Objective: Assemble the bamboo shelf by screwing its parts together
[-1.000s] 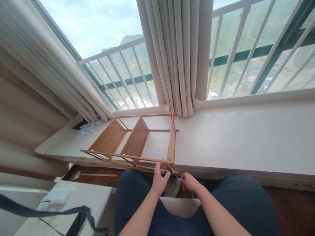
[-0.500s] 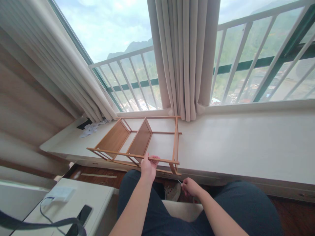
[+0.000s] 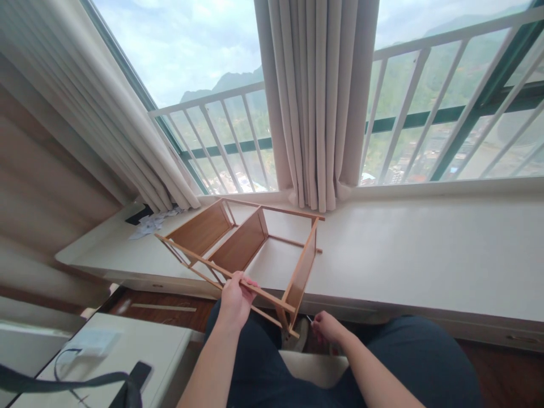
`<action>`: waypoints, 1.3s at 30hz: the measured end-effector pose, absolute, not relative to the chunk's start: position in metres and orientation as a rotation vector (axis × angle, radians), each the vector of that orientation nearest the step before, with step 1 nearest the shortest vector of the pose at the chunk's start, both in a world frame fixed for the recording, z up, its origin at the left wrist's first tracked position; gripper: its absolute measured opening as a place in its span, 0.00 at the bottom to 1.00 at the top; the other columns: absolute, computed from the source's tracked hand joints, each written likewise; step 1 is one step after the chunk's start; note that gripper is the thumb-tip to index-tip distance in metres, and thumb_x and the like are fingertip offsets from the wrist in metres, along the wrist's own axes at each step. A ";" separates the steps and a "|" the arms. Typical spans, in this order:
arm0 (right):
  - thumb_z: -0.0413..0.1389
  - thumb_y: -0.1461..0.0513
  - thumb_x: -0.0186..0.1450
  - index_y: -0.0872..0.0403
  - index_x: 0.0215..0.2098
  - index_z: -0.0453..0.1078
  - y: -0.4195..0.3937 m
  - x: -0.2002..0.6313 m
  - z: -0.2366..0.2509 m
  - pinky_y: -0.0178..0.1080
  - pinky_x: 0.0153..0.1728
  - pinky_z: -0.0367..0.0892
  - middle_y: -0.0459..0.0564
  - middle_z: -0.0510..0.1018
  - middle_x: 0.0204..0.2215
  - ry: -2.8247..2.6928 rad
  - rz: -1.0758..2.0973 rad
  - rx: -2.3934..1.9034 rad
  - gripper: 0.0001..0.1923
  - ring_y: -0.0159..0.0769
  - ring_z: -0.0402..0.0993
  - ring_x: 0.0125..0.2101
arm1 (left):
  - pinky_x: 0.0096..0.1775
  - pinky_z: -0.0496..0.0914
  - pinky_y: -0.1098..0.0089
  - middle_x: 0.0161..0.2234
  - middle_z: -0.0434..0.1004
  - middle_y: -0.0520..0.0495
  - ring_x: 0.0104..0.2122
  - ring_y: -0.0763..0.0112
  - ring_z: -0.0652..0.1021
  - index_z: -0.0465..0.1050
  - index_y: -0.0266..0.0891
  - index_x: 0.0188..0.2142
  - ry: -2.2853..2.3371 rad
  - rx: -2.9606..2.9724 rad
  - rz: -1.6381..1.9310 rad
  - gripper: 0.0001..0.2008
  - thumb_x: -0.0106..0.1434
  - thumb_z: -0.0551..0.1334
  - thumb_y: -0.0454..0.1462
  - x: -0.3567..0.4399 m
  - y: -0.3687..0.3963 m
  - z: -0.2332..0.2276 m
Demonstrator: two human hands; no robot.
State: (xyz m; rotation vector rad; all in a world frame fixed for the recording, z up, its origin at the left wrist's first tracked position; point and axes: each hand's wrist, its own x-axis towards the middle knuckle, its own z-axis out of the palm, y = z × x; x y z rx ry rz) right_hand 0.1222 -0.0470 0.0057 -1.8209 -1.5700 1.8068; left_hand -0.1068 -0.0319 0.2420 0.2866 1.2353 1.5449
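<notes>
So, the wooden shelf (image 3: 240, 243) is lying on its side on the white window ledge (image 3: 408, 249), set at an angle, with its near right corner poking out past the front edge over the person's lap. Left hand (image 3: 237, 300) is closed around the near long rail, thumb and fingers wrapped on the wood. Right hand (image 3: 329, 327) is down between the knees (image 3: 425, 357), just right of that corner and apart from it, fingers pinched on a thin, shiny tool (image 3: 310, 319); its tip is too small to make out. A shoe (image 3: 301, 334) shows below, partly hidden by the shelf. Over by the left curtain (image 3: 127, 113) there are some crumpled papers (image 3: 148, 225) on the ledge, next to something black. Another curtain (image 3: 317, 107) hangs behind the shelf, between two windows with white railings (image 3: 416, 85). Bottom left, a white side table (image 3: 157, 340) has a phone (image 3: 138, 378) on it, with a dark strap (image 3: 72, 382) crossing in front.
</notes>
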 end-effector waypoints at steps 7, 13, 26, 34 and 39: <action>0.51 0.66 0.68 0.54 0.22 0.63 -0.046 0.126 0.011 0.33 0.22 0.60 0.44 0.69 0.17 -1.465 1.744 -1.856 0.15 0.29 0.65 0.16 | 0.23 0.70 0.71 0.17 0.62 0.57 0.16 0.75 0.67 0.59 0.40 0.24 1.225 0.369 1.470 0.12 0.62 0.58 0.32 -0.124 -0.036 0.251; 0.48 0.66 0.69 0.53 0.21 0.61 -0.044 0.124 0.011 0.33 0.21 0.57 0.43 0.67 0.15 -1.394 1.715 -1.832 0.18 0.28 0.62 0.15 | 0.23 0.70 0.71 0.18 0.61 0.56 0.17 0.76 0.66 0.59 0.40 0.25 1.261 0.451 1.338 0.12 0.64 0.58 0.32 -0.150 -0.034 0.259; 0.52 0.63 0.67 0.53 0.19 0.62 -0.040 0.125 0.002 0.34 0.20 0.53 0.44 0.68 0.12 -1.312 1.687 -1.734 0.17 0.28 0.59 0.12 | 0.16 0.60 0.77 0.16 0.54 0.59 0.14 0.79 0.59 0.55 0.41 0.26 1.343 0.538 1.143 0.13 0.64 0.57 0.33 -0.200 0.000 0.316; 0.55 0.56 0.63 0.53 0.20 0.62 -0.035 0.123 -0.001 0.33 0.18 0.52 0.44 0.69 0.14 -1.208 1.730 -1.651 0.16 0.28 0.60 0.14 | 0.14 0.56 0.77 0.13 0.50 0.58 0.12 0.79 0.55 0.49 0.43 0.20 1.637 0.533 0.901 0.19 0.65 0.57 0.38 -0.232 -0.002 0.330; 0.50 0.51 0.61 0.53 0.22 0.63 -0.031 0.123 0.000 0.33 0.18 0.54 0.46 0.73 0.20 -1.147 1.694 -1.537 0.16 0.29 0.62 0.18 | 0.14 0.54 0.78 0.13 0.50 0.61 0.12 0.79 0.55 0.60 0.41 0.27 1.723 0.624 0.905 0.10 0.66 0.56 0.38 -0.247 -0.006 0.326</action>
